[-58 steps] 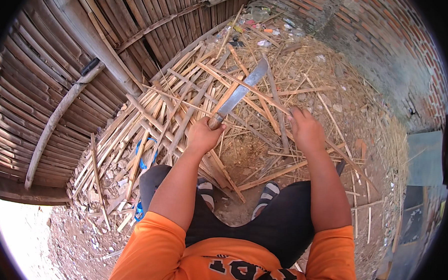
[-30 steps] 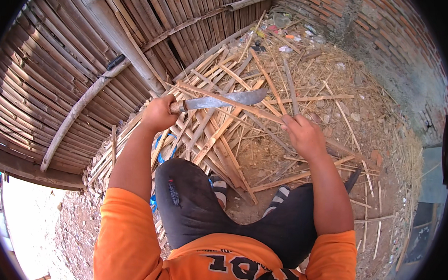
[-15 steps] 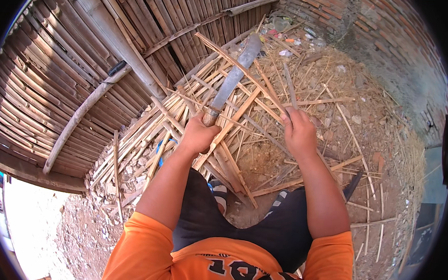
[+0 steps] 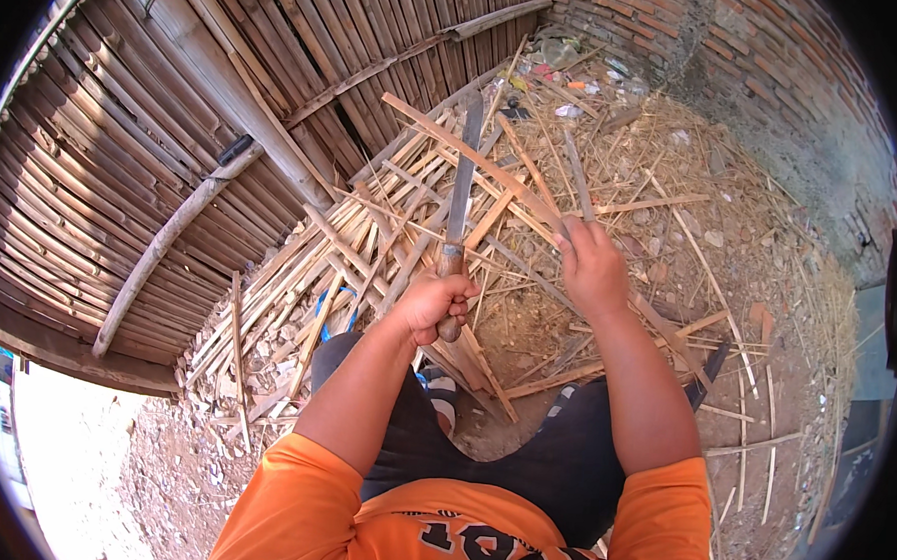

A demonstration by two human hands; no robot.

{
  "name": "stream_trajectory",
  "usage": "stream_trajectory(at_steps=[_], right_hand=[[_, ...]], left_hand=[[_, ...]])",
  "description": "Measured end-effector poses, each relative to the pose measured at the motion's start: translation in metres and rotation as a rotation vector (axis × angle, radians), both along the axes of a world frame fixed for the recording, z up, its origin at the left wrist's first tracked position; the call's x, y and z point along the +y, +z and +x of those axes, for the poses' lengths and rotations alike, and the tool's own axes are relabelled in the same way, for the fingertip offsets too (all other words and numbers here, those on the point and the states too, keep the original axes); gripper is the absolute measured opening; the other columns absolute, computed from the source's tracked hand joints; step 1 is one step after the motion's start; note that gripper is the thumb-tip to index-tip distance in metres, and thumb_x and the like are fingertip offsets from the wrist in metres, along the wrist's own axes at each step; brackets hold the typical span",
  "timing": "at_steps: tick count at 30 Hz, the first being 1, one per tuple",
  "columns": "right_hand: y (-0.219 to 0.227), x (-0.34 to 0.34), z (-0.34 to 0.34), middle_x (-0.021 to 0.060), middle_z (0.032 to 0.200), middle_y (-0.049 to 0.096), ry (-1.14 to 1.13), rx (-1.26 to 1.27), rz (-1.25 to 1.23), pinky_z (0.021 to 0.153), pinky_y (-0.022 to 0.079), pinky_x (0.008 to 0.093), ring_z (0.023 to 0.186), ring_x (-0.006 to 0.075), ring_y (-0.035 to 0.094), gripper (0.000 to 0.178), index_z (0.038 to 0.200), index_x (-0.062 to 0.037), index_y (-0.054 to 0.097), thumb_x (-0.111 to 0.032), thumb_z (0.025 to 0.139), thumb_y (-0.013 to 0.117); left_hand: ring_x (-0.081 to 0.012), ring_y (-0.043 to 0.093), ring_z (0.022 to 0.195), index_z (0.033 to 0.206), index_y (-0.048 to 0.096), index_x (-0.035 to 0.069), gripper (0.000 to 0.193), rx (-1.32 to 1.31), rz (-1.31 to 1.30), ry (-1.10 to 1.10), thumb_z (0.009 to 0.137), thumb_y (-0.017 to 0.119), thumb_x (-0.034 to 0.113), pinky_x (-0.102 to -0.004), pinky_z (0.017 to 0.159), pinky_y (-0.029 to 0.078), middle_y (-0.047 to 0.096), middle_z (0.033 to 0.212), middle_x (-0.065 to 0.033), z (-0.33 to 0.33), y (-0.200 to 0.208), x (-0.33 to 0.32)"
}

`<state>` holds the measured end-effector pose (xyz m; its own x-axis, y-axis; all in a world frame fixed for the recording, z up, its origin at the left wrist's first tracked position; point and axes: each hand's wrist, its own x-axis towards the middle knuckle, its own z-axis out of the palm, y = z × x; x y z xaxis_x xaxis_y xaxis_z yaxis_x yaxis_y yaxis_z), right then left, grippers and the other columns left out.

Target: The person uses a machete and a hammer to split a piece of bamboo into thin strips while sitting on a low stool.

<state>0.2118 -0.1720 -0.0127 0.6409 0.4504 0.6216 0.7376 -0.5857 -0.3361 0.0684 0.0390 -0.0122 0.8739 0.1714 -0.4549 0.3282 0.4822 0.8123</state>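
My left hand (image 4: pixel 433 304) is closed around the wooden handle of a machete (image 4: pixel 460 195), whose long grey blade points away from me with its narrow side mostly toward my view. In my right hand (image 4: pixel 595 268) a flat wooden strip (image 4: pixel 430 126) is gripped near its close end. It slants up to the far left and crosses the upper part of the blade; whether the two touch I cannot tell. Beneath both hands lie many pale split sticks (image 4: pixel 286 281) in a loose heap.
A slatted bamboo wall (image 4: pixel 82 199) with a pole frame rises on the left. At the far right stands a brick wall (image 4: pixel 769 54). Bits of litter (image 4: pixel 568 110) and dry straw lie in the far corner. My sandalled feet (image 4: pixel 441 400) are close below the sticks.
The machete has swung from a rightward lean to nearly straight ahead, its blade turning more edge-on. My left hand has moved right and slightly nearer me. The right hand and strip have shifted little.
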Motion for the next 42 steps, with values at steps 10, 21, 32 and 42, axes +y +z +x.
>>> stream_trajectory(at_steps=[10, 21, 32, 42], right_hand=[[-0.009, 0.009, -0.004, 0.0077, 0.092, 0.065, 0.034, -0.047, -0.013, 0.067, 0.057, 0.0443, 0.079, 0.0318, 0.068, 0.022, 0.113, -0.0151, 0.067, -0.03, 0.096, 0.067], [-0.007, 0.017, -0.019, 0.0101, 0.094, 0.065, 0.082, 0.054, -0.002, 0.067, 0.055, 0.0463, 0.081, 0.0353, 0.068, 0.022, 0.112, -0.0123, 0.066, -0.025, 0.094, 0.069], [-0.003, 0.012, -0.008, 0.0111, 0.095, 0.065, 0.048, 0.123, -0.006, 0.068, 0.055, 0.0472, 0.081, 0.0362, 0.068, 0.021, 0.112, -0.0133, 0.065, -0.029, 0.097, 0.065], [0.01, -0.037, 0.027, 0.0167, 0.095, 0.069, 0.101, 0.345, 0.117, 0.072, 0.054, 0.0436, 0.08, 0.0349, 0.068, 0.025, 0.111, -0.003, 0.068, -0.025, 0.099, 0.065]], left_hand=[[-0.0049, 0.039, 0.052, 0.09, 0.048, 0.019, 0.02, -0.113, -0.46, -0.068, 0.092, 0.063, 0.006, -0.0262, 0.056, 0.04, 0.04, 0.067, 0.0081, -0.005, -0.042, -0.007], [-0.0042, 0.041, 0.053, 0.093, 0.052, 0.017, 0.013, -0.315, -0.806, -0.094, 0.094, 0.06, 0.007, -0.0245, 0.057, 0.039, 0.042, 0.068, 0.0078, 0.005, -0.062, -0.029], [-0.0055, 0.042, 0.052, 0.092, 0.054, 0.013, 0.011, -0.192, -0.395, 0.125, 0.092, 0.063, 0.006, -0.025, 0.052, 0.039, 0.045, 0.067, 0.0058, 0.009, -0.04, -0.017], [-0.0076, 0.043, 0.055, 0.085, 0.052, 0.01, 0.012, -0.209, -0.25, 0.769, 0.092, 0.062, 0.006, -0.0245, 0.049, 0.04, 0.046, 0.07, 0.0034, 0.008, -0.015, 0.057]])
